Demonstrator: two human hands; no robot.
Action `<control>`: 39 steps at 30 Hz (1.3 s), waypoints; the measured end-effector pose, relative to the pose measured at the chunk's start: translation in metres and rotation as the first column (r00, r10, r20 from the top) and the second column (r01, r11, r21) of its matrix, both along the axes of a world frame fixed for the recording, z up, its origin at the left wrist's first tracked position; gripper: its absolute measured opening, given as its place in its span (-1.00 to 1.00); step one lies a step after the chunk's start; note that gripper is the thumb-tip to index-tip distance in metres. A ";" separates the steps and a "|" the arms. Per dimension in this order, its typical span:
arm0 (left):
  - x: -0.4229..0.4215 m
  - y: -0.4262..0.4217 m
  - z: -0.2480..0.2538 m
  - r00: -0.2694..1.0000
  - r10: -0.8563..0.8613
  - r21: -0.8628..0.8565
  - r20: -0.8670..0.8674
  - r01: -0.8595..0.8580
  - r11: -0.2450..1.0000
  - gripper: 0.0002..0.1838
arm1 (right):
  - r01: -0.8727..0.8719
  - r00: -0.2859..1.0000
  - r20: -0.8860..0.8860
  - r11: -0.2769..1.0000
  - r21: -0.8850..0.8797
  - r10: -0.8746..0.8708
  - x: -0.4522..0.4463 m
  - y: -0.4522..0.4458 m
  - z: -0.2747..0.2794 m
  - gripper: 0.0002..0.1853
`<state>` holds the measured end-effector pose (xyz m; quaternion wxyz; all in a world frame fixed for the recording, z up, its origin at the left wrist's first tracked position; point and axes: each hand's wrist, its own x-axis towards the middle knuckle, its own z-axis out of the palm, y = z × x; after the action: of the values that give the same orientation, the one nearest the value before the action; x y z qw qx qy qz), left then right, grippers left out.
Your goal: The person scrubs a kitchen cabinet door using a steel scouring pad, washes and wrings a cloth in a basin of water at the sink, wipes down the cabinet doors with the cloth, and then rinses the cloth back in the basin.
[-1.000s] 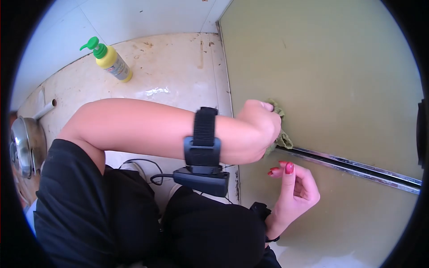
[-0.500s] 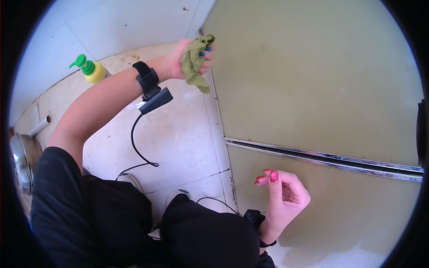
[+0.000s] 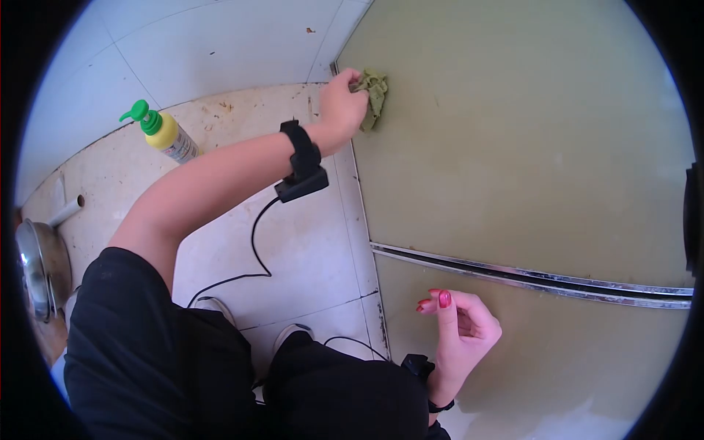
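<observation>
My left hand (image 3: pixel 343 110) is closed on a crumpled green cloth (image 3: pixel 374 94). The cloth lies against a large greenish-beige panel (image 3: pixel 513 147), close to its left edge and upper corner. Lower down, my right hand (image 3: pixel 469 334) is held in front of the lower panel (image 3: pixel 572 352). Its fingers are loosely curled, with a gap between thumb and palm and nothing in it. Both wrists wear black straps, and a cable runs from the left strap's box (image 3: pixel 302 185).
A yellow pump bottle (image 3: pixel 167 133) with a green top stands by the tiled wall (image 3: pixel 205 51). A metal pot (image 3: pixel 50 264) is at the far left, near a pale tube (image 3: pixel 67 210). Metal strips (image 3: pixel 528 275) divide the two panels. My feet are on the tiled floor (image 3: pixel 308 257).
My left hand has moved right with the cloth, from the panel's edge onto its face, and has turned so its back shows. The right hand keeps its pose. The view has shifted slightly.
</observation>
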<state>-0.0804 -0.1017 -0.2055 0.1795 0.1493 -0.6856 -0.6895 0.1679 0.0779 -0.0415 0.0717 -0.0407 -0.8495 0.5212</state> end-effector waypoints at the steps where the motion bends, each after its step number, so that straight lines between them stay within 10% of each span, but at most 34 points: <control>1: 0.009 0.001 0.006 0.999 -0.047 0.001 0.010 0.047 0.999 -0.58 | -0.002 1.000 0.002 1.000 -0.005 0.002 -0.001 -0.001 0.000 -0.93; 8: 0.024 0.015 -0.011 0.972 0.085 -0.300 -0.220 -0.150 0.942 -0.54 | -0.014 1.000 0.019 1.000 -0.009 0.014 -0.004 -0.004 -0.004 -0.93; 27: 0.081 0.046 0.044 0.943 -0.075 0.072 -0.323 0.104 0.992 -0.75 | -0.102 0.995 -0.002 0.995 0.013 0.102 -0.017 0.000 -0.014 -0.96; 39: 0.132 0.060 0.061 0.767 -0.315 -0.361 -0.559 0.117 0.925 -0.76 | -0.077 0.997 0.032 0.997 0.030 0.076 -0.019 -0.004 -0.011 -0.93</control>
<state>0.0516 -0.0419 -0.1444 0.3291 -0.1904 -0.7017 -0.6025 0.1491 0.0742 -0.0527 0.0394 -0.0151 -0.8595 0.5095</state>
